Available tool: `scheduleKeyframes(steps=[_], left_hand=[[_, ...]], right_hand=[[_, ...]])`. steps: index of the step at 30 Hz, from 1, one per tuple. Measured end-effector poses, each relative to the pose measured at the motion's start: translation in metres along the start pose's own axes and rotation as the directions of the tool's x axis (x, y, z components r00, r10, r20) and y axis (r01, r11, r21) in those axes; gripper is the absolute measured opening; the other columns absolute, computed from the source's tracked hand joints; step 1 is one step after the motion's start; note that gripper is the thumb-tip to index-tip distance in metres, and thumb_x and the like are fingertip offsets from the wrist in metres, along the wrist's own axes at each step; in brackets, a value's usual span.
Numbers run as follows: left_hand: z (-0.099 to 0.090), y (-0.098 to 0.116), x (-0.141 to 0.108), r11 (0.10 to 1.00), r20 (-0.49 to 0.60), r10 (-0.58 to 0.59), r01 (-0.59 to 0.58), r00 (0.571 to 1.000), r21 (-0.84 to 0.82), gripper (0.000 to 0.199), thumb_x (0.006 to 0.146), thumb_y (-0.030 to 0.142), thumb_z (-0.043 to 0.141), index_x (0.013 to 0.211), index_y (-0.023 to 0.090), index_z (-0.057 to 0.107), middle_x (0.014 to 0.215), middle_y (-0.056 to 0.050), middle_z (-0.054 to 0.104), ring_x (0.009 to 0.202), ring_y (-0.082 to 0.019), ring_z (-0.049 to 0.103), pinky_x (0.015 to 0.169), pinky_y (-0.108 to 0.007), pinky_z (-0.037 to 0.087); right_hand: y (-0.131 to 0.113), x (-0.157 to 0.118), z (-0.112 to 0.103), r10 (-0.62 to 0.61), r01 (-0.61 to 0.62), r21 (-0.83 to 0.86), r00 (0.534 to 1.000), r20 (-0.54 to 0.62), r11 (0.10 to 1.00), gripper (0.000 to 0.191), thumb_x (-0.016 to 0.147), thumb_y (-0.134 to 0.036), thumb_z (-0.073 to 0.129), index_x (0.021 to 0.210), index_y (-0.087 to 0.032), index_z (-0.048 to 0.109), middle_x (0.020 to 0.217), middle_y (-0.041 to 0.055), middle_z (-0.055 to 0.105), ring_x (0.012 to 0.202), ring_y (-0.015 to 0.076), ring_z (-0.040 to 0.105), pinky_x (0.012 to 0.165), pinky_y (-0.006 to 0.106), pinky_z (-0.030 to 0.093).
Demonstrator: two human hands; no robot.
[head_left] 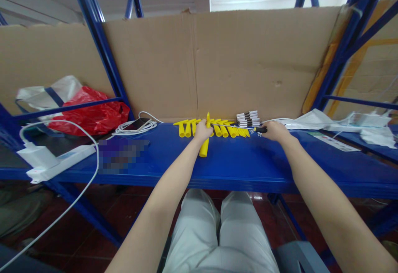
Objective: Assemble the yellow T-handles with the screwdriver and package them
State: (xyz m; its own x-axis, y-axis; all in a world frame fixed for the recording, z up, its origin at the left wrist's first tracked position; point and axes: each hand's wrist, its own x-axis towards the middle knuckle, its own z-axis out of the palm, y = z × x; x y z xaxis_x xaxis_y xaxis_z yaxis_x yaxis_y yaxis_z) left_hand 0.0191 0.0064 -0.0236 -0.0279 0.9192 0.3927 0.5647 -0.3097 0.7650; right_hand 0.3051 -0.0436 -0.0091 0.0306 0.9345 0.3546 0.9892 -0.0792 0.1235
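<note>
Left hand (202, 131) gripping yellow tube (205, 140), fingers curled round its middle, tube standing tilted on blue shelf (236, 165), just in front of row of yellow tubes (217, 129). Right hand (276, 131) closing round black handle of screwdriver (242, 127), thin shaft lying across row, pointing toward left hand. Stack of black-and-white pieces (248, 119) sitting behind shaft. Phone (137, 124) resting on white cable coil, well left.

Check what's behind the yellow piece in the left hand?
Behind the yellow piece held by the left hand: a row of yellow parts on the blue shelf, then a cardboard sheet. The hand covers the row's middle.
</note>
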Motion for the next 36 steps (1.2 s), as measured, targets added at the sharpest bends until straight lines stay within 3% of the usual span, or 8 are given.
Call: scheduleKeyframes(steps=[5, 13, 20, 29, 36], left_hand=[[-0.0021, 0.0035, -0.0023, 0.998, 0.010, -0.016, 0.016, 1.000, 0.053, 0.021, 0.076, 0.006, 0.057, 0.095, 0.013, 0.061, 0.101, -0.010, 0.072, 0.085, -0.019, 0.070, 0.074, -0.026, 0.052], [-0.0029, 0.0033, -0.0021, 0.998, 0.019, -0.002, 0.000, 1.000, 0.064, 0.022, 0.076, 0.007, 0.057, 0.097, 0.013, 0.060, 0.098, -0.011, 0.071, 0.085, -0.019, 0.069, 0.073, -0.026, 0.051], [-0.0034, 0.0012, -0.0013, 0.996, -0.014, -0.001, 0.002, 1.000, 0.087, 0.019, 0.074, 0.008, 0.060, 0.091, 0.016, 0.060, 0.095, -0.007, 0.071, 0.088, -0.019, 0.069, 0.074, -0.024, 0.051], [-0.0045, 0.0054, -0.0041, 0.998, 0.007, -0.004, 0.004, 1.000, 0.070, 0.022, 0.076, 0.006, 0.057, 0.096, 0.014, 0.061, 0.101, -0.010, 0.072, 0.091, -0.020, 0.069, 0.076, -0.026, 0.052], [-0.0015, 0.0007, -0.0008, 0.999, -0.010, -0.001, 0.001, 1.000, 0.042, 0.023, 0.073, 0.006, 0.059, 0.094, 0.015, 0.062, 0.099, -0.008, 0.073, 0.092, -0.020, 0.069, 0.079, -0.027, 0.052]], right_hand=[[-0.0032, -0.0029, -0.0025, -0.019, 0.018, -0.031, 0.999, -0.033, 0.999, 0.023, 0.076, -0.027, 0.059, 0.094, -0.020, 0.073, 0.097, 0.0133, 0.072, 0.099, 0.0295, 0.065, 0.078, 0.035, 0.048], [-0.0035, -0.0013, -0.0015, 0.102, -0.101, 0.021, 0.995, -0.023, 0.995, 0.031, 0.077, -0.033, 0.062, 0.104, -0.020, 0.068, 0.099, 0.0150, 0.073, 0.094, 0.0309, 0.068, 0.073, 0.034, 0.049], [0.0024, 0.0043, 0.0050, -0.024, 0.026, 0.043, 0.999, -0.039, 0.999, 0.033, 0.075, -0.027, 0.058, 0.106, -0.020, 0.067, 0.102, 0.0123, 0.073, 0.097, 0.0290, 0.067, 0.077, 0.034, 0.048], [0.0000, -0.0006, -0.0022, -0.010, 0.009, 0.029, 1.000, 0.022, 1.000, 0.029, 0.074, -0.027, 0.060, 0.099, -0.021, 0.073, 0.097, 0.0115, 0.074, 0.095, 0.0297, 0.067, 0.075, 0.034, 0.049], [0.0004, 0.0002, -0.0004, 0.002, -0.002, 0.000, 1.000, -0.010, 1.000, 0.023, 0.075, -0.032, 0.062, 0.093, -0.021, 0.071, 0.092, 0.0114, 0.073, 0.092, 0.0285, 0.067, 0.071, 0.032, 0.048]])
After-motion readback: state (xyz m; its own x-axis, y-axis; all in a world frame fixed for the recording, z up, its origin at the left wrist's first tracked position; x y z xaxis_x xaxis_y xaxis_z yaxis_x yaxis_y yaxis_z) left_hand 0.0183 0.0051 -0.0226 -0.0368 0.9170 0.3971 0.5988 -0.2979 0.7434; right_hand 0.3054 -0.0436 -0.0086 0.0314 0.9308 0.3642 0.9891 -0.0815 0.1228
